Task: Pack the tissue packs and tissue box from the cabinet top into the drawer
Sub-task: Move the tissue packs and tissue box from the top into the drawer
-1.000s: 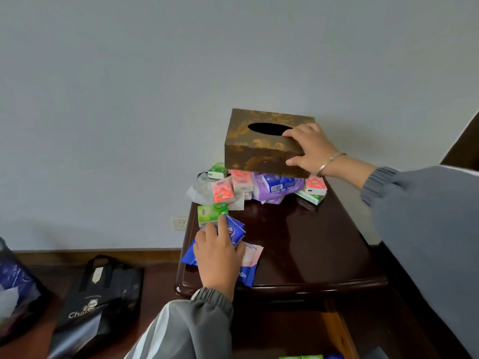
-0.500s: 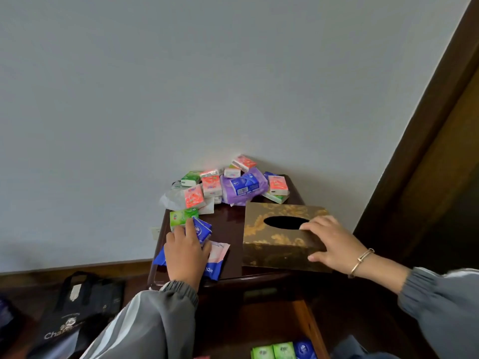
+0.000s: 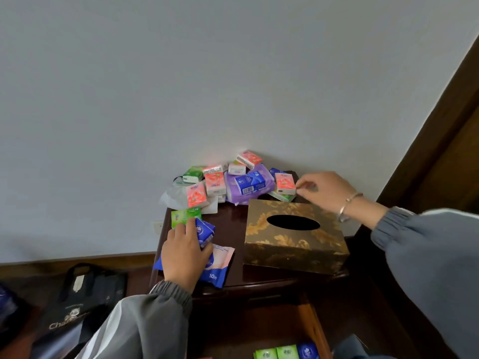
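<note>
A gold-patterned brown tissue box (image 3: 294,235) stands on the front right of the dark cabinet top (image 3: 230,224). Behind it, against the wall, lies a pile of small tissue packs (image 3: 233,181) in pink, green, purple and blue. My right hand (image 3: 324,191) reaches over the box and pinches the edge of a pink pack (image 3: 284,183). My left hand (image 3: 185,251) presses down on a blue pack (image 3: 204,230) and a flat blue-and-pink pack (image 3: 219,265), next to a green pack (image 3: 185,216). Below, the open drawer (image 3: 311,322) holds green and blue packs (image 3: 286,352).
A black shopping bag (image 3: 77,304) sits on the floor to the left of the cabinet. A dark wooden door frame (image 3: 440,130) rises at the right. A wall socket (image 3: 158,226) is just left of the cabinet.
My right hand set the tissue box down at the cabinet's front right, let go of it, and moved back to the pink pack. My left hand stayed on the blue packs.
</note>
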The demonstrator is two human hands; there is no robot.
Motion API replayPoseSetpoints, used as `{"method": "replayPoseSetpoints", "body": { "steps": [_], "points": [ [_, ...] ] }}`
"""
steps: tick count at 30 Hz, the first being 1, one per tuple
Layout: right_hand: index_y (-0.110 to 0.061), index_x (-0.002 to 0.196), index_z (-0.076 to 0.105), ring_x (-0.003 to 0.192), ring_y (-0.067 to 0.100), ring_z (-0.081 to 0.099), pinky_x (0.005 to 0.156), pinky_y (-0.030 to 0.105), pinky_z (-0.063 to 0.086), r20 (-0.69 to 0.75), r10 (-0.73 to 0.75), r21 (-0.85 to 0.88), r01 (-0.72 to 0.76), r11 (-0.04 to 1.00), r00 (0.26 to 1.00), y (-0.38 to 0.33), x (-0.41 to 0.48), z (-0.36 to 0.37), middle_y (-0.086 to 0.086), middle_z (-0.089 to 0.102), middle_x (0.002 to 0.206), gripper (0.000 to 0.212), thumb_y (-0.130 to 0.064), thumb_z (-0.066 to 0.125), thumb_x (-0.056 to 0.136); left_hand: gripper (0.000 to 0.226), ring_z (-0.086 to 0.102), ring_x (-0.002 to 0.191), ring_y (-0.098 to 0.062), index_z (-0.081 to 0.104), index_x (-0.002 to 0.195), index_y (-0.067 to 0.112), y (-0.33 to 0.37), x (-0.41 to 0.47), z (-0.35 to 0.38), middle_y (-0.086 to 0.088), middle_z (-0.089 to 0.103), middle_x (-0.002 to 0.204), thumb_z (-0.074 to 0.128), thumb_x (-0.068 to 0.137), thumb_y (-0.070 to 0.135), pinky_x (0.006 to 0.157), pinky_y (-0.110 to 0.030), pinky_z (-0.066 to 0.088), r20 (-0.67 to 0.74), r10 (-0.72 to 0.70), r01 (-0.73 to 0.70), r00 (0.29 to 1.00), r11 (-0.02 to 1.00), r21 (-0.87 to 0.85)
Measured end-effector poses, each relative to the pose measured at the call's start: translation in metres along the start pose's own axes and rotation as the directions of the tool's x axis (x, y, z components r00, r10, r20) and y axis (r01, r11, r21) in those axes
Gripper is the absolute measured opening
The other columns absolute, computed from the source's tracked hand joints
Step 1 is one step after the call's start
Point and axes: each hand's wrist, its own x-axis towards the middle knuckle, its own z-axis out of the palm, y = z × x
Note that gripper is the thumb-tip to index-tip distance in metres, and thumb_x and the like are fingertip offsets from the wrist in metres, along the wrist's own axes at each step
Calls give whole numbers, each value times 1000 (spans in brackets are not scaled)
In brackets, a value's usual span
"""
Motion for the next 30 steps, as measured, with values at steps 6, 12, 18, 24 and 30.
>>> {"method": "replayPoseSetpoints", "body": {
  "steps": [6,12,18,24,30],
  "points": [
    [-13,95,68,92,22,61,82,30,48,8,217,129,-216,968,976,33,105,26,8,70,104,16,-23,63,84,60,56,95,-28,44,130,14,8,38,-11,-8,58,108,67,81,41,72,-38,48,-108,-12,-5,994,987,-159],
    [-4,122,55,115,31,53,94,32,42,233,327,78,-353,932,916,51,167,58,14,56,128,48,-30,66,85,58,56,99,-29,45,125,17,22,88,-1,-6,58,110,70,78,42,72,-38,48,-158,-25,-15,987,969,-246],
    [2,127,52,119,32,54,102,40,43,491,388,-44,-423,905,780,44,197,71,18,56,130,52,-25,66,85,64,56,103,-24,42,129,20,23,105,20,-2,57,115,70,78,47,75,-39,54,-122,-42,0,992,947,-322],
    [-3,113,65,104,27,62,86,33,48,440,456,-134,-445,885,773,49,194,89,13,65,117,44,-31,70,81,64,57,103,-24,42,129,20,23,100,30,-2,57,116,69,78,47,77,-39,52,-92,-60,27,994,943,-331],
    [3,129,49,118,34,52,98,36,43,314,484,451,-577,682,817,55,180,86,20,54,129,52,-7,68,83,66,57,105,-20,40,131,23,16,92,19,-1,57,119,69,78,49,77,-36,52,-85,-90,54,992,932,-358]
  ]
}}
